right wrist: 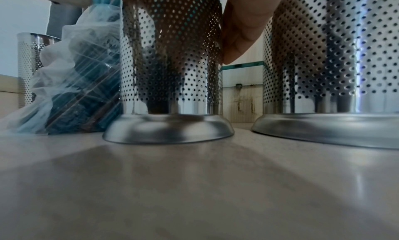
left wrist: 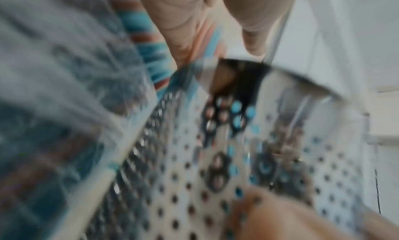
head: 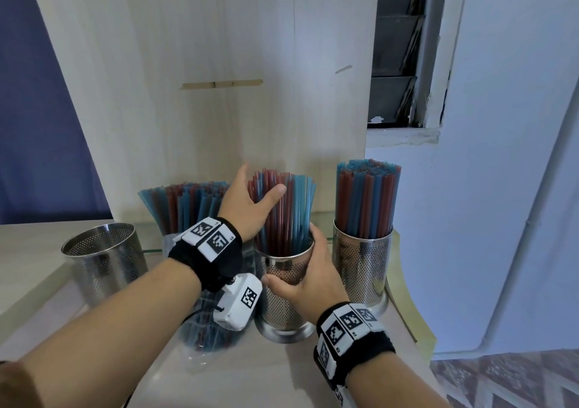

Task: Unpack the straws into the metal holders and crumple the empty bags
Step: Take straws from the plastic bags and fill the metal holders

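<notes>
On the pale countertop (head: pixel 282 373), from left to right: an empty perforated holder (head: pixel 105 265); a clear bag of straws (head: pixel 188 207) standing just beside the middle holder (head: pixel 283 298). The left hand (head: pixel 250 207) wraps its thumb and fingers around the red and blue straw bundle (head: pixel 282 216) standing in that holder. The right hand (head: pixel 308 279) grips the middle holder's perforated wall near the rim. At far right, a full holder (head: pixel 362 266) stands upright, straws packed.
</notes>
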{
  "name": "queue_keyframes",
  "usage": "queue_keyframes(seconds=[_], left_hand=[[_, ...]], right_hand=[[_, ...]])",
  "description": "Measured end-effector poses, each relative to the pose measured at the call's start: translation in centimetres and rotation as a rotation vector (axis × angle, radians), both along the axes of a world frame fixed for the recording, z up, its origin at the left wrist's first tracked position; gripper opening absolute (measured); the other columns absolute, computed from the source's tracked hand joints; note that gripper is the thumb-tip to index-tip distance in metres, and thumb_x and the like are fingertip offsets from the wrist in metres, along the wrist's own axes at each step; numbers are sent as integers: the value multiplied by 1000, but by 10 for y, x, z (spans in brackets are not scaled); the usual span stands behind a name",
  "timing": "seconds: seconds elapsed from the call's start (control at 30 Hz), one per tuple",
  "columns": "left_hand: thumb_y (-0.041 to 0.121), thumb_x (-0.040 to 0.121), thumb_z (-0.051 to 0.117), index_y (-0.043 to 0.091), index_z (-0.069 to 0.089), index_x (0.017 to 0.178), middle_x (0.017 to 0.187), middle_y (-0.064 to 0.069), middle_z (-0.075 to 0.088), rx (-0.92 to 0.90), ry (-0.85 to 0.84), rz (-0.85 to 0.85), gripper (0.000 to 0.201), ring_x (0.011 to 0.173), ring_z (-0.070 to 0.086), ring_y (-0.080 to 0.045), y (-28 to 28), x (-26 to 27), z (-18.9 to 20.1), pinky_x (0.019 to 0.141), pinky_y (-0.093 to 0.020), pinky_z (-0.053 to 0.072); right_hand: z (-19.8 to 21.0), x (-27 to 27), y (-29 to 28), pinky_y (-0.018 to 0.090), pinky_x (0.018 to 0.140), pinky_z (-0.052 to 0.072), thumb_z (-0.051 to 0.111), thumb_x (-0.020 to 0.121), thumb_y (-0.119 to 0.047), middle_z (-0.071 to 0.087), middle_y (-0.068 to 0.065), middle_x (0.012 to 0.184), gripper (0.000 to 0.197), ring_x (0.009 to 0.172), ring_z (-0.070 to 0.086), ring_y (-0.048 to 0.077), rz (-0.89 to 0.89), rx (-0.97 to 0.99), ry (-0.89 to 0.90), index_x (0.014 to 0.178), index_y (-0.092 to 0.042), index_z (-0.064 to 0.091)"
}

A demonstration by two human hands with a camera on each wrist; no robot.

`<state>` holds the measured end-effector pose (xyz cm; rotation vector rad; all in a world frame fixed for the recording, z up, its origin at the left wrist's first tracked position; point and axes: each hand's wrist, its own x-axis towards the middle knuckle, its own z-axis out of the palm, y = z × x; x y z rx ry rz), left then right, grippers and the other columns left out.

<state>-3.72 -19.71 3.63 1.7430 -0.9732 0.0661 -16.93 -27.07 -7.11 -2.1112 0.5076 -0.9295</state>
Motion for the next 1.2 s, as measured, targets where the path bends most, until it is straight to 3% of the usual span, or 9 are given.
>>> queue_keyframes(seconds=[0.13,0.23,0.4,0.63,0.83,0.93,1.03,1.1,1.2], left_hand=[[58,82,64,21,19,152,146,5,40,-253,-242,112,91,131,41,-9,40,-25,14,108,-37,42],[52,83,66,14,21,149,145,-2,30,-382,-399,365,88,135,31,-23,72,-18,8,110,-50,35],[69,56,72,10,-8,153,161,-12,-1,-143,-26,473,139,149,0,-24,95,7,-32,119,-36,5],[61,39,90,20,-21,151,163,-13,5,162,198,347,163,147,21,-31,83,39,-53,119,-44,23],[53,43,94,17,0,154,157,-12,26,130,251,294,150,141,33,-32,87,60,-62,115,-45,31],[47,44,96,15,28,143,135,-3,51,60,226,257,124,123,51,-24,97,66,-66,107,-41,41],[36,53,96,15,38,134,119,4,56,50,172,247,101,108,54,-16,111,64,-69,97,-33,44],[36,53,95,16,42,130,117,4,59,32,140,233,96,108,57,-17,121,63,-73,97,-33,46],[29,56,95,19,42,130,116,6,59,-13,119,196,93,108,58,-13,136,58,-75,96,-29,44]], right_hand=[[-1,0,-2,30,117,32,83,59,-61,35,-9,152,123,138,36,4,10,13,-8,152,-29,11],[-1,0,-3,29,116,33,84,57,-60,38,-9,149,123,135,40,4,19,30,-25,152,-29,13],[-2,0,-3,27,115,33,84,59,-58,39,-8,147,119,134,41,5,21,17,-34,151,-32,13],[-4,3,-4,34,114,37,80,54,-67,40,-5,149,120,134,44,9,-9,-5,-21,149,-35,14],[-1,2,-4,28,111,38,87,61,-53,42,-4,148,119,131,47,9,-10,-9,-4,151,-31,13],[2,1,-3,33,112,39,86,61,-55,42,-1,150,121,132,47,12,-13,-7,24,152,-31,10],[12,-1,4,35,115,35,82,62,-61,37,5,154,127,138,42,17,-51,-38,108,154,-29,2],[23,-7,19,40,115,32,74,67,-67,35,15,152,126,140,37,25,-233,-226,89,155,-15,1],[43,-18,59,38,108,37,60,81,-61,51,20,131,95,122,44,27,-300,-682,-174,144,2,29]])
